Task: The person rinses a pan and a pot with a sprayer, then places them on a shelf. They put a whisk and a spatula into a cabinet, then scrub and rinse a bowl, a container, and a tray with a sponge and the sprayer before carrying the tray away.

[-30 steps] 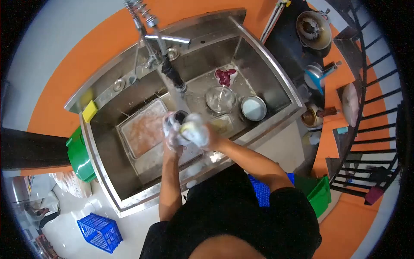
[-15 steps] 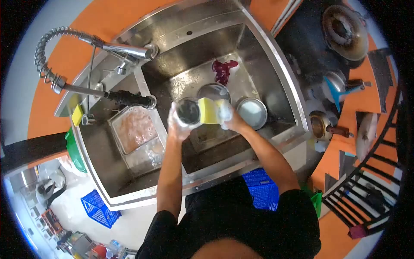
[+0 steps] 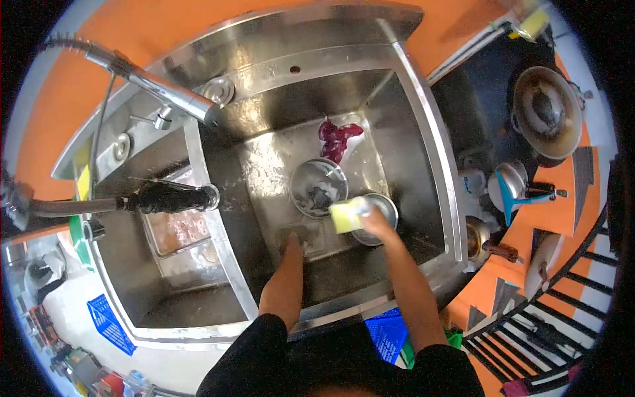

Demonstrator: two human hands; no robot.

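Observation:
In the right basin my right hand (image 3: 376,225) grips a yellow sponge (image 3: 346,216) over a round metal bowl (image 3: 389,210) of pale liquid. Low in the same basin is my left hand (image 3: 292,246), dark and blurred, its fingers hard to make out, beside a rectangular shape (image 3: 314,239) on the basin floor. A round metal bowl (image 3: 319,187) with foamy residue lies between and beyond the hands. Farther back rests a crumpled dark red item (image 3: 340,137).
A spring-hose faucet (image 3: 159,198) crosses the left basin, above a clear tray (image 3: 178,231) of pinkish contents. To the right are a wok (image 3: 548,109), a pot (image 3: 508,182) and a blue-handled tool (image 3: 509,198). Blue crates (image 3: 111,324) stand on the floor.
My left hand has lowered toward the basin floor and no longer shows the round vessel it held. My right hand has moved down and right with the sponge. The view has shifted.

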